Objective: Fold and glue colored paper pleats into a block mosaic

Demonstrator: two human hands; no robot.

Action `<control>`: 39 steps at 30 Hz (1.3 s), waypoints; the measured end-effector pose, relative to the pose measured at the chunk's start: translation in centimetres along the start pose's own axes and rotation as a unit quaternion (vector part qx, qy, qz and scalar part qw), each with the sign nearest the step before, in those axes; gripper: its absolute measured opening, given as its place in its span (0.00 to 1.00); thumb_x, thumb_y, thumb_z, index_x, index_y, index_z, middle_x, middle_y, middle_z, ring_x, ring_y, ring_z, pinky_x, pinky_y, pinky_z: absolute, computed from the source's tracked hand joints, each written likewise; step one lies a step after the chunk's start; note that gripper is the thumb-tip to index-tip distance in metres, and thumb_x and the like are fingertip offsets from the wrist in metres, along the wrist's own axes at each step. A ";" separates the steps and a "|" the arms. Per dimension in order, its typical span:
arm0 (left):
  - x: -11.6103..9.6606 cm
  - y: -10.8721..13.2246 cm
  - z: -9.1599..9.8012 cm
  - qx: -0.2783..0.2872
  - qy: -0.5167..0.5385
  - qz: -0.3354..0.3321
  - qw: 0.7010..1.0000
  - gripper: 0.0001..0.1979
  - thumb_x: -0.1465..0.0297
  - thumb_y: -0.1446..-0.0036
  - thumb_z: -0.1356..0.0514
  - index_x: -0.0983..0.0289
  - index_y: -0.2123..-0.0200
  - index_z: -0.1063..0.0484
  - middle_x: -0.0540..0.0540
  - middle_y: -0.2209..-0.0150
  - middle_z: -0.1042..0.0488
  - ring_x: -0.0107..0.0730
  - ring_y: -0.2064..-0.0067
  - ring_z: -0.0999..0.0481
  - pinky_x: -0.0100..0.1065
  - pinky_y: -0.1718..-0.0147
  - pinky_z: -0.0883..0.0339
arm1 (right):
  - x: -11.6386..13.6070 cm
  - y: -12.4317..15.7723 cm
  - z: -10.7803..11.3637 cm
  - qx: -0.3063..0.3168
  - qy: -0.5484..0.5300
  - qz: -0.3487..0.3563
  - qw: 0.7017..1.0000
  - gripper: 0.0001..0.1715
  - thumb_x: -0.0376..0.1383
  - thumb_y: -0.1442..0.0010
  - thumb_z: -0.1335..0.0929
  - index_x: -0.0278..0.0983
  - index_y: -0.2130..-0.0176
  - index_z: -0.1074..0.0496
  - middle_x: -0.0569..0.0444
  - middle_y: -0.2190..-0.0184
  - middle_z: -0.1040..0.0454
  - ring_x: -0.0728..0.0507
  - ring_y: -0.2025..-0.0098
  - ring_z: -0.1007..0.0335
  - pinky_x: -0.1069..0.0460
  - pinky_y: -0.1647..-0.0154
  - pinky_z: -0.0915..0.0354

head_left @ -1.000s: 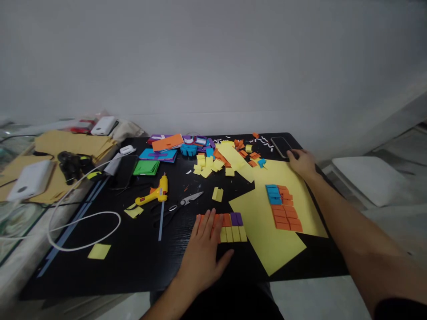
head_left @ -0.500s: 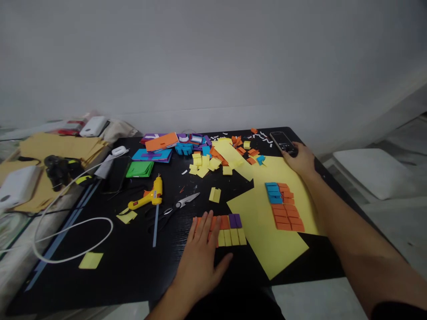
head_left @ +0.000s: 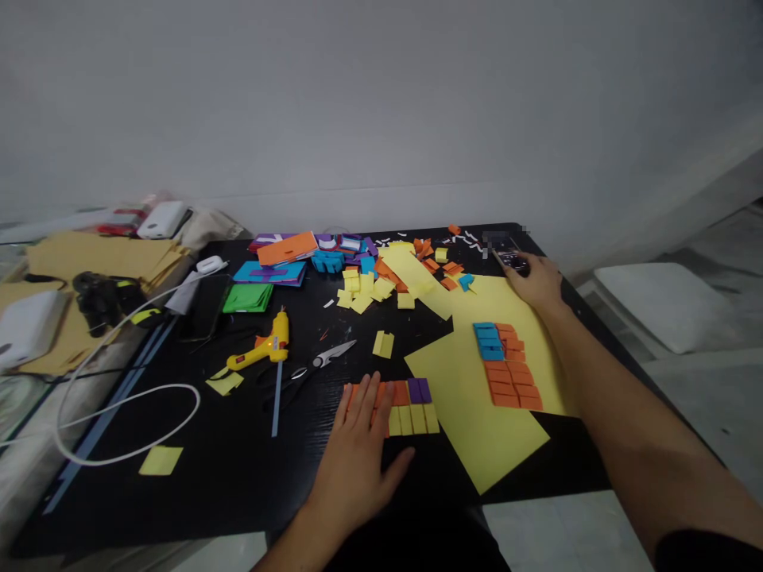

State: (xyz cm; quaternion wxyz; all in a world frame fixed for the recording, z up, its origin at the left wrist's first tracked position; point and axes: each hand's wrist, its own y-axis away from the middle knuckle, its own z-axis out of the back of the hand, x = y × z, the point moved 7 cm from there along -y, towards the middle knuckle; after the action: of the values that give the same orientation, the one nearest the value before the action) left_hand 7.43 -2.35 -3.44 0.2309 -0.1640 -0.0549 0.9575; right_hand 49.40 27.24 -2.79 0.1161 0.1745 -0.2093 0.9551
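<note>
My left hand (head_left: 356,445) lies flat with fingers spread on a strip of folded paper pieces. Orange pieces show around the fingers, with purple pieces (head_left: 419,390) and yellow pieces (head_left: 412,419) to the right; the left part is hidden under the hand. At the far right, my right hand (head_left: 536,282) is closed around the near end of a dark phone (head_left: 506,248), whose screen is partly blurred. Below that arm, a block of blue pieces (head_left: 488,343) and orange pieces (head_left: 513,384) rests on yellow paper (head_left: 458,409).
A yellow glue gun (head_left: 273,342) and scissors (head_left: 322,361) lie left of centre. Loose folded papers (head_left: 363,290) are heaped at the back, beside green sheets (head_left: 249,299). A white cable (head_left: 194,405) loops across the left side. A white stool (head_left: 647,306) stands to the right.
The view has shifted slightly. My left hand stays flat on the paper pieces, and my right hand stays at the phone with hardly any movement.
</note>
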 end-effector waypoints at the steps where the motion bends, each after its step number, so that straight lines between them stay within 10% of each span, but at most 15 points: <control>1: 0.0 0.0 0.0 0.001 -0.001 -0.001 1.000 0.43 0.51 0.31 0.41 0.66 0.23 0.53 0.70 0.24 0.46 0.60 0.22 0.47 0.66 0.27 0.48 | 0.0 0.0 0.1 -0.001 -0.003 -0.001 1.000 0.33 0.50 0.39 0.30 0.37 0.40 0.24 0.35 0.45 0.25 0.25 0.40 0.32 0.30 0.39 0.37; 14: 0.0 0.0 0.1 0.004 0.007 0.003 1.000 0.44 0.51 0.30 0.43 0.65 0.22 0.55 0.70 0.24 0.46 0.59 0.22 0.47 0.66 0.27 0.47 | 0.5 0.5 2.9 -0.078 -0.140 -0.044 0.986 0.22 0.46 0.40 0.30 0.34 0.52 0.26 0.32 0.51 0.20 0.32 0.48 0.26 0.38 0.42 0.35; 23: -0.1 -0.1 0.7 -0.015 0.052 0.013 0.998 0.45 0.54 0.33 0.38 0.65 0.23 0.55 0.70 0.25 0.42 0.59 0.22 0.47 0.67 0.27 0.47 | 5.7 5.3 9.4 -0.094 -0.292 -0.015 0.952 0.24 0.52 0.34 0.35 0.39 0.70 0.25 0.50 0.76 0.23 0.44 0.73 0.28 0.48 0.66 0.30; 30: 1.3 1.0 4.3 -0.158 0.228 0.061 0.959 0.28 0.67 0.34 0.36 0.60 0.34 0.39 0.68 0.28 0.36 0.55 0.26 0.38 0.67 0.29 0.42 | 13.5 13.8 13.0 -0.042 -0.349 0.041 0.935 0.10 0.46 0.43 0.24 0.44 0.68 0.16 0.55 0.72 0.17 0.40 0.68 0.18 0.44 0.61 0.21; 34: 3.5 2.8 6.0 -0.248 0.329 0.095 0.906 0.04 0.72 0.31 0.37 0.59 0.55 0.27 0.55 0.54 0.17 0.40 0.49 0.16 0.44 0.47 0.21 | 16.1 18.2 12.2 0.050 -0.413 0.033 0.909 0.08 0.45 0.46 0.20 0.46 0.72 0.17 0.55 0.72 0.15 0.40 0.71 0.18 0.45 0.68 0.19; 39: 4.7 3.8 6.8 -0.235 0.366 0.114 0.893 0.04 0.72 0.31 0.37 0.60 0.60 0.21 0.52 0.63 0.16 0.34 0.61 0.16 0.31 0.60 0.23 | 18.2 21.3 11.0 0.146 -0.419 0.063 0.894 0.20 0.53 0.34 0.27 0.44 0.70 0.17 0.55 0.77 0.18 0.43 0.76 0.21 0.48 0.72 0.22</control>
State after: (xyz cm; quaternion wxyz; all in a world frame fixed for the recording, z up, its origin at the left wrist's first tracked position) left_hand -0.43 -3.79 0.88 0.0784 -0.5575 -0.1712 0.8085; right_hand 29.70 6.24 5.91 -0.0697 0.5598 -0.1074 0.8187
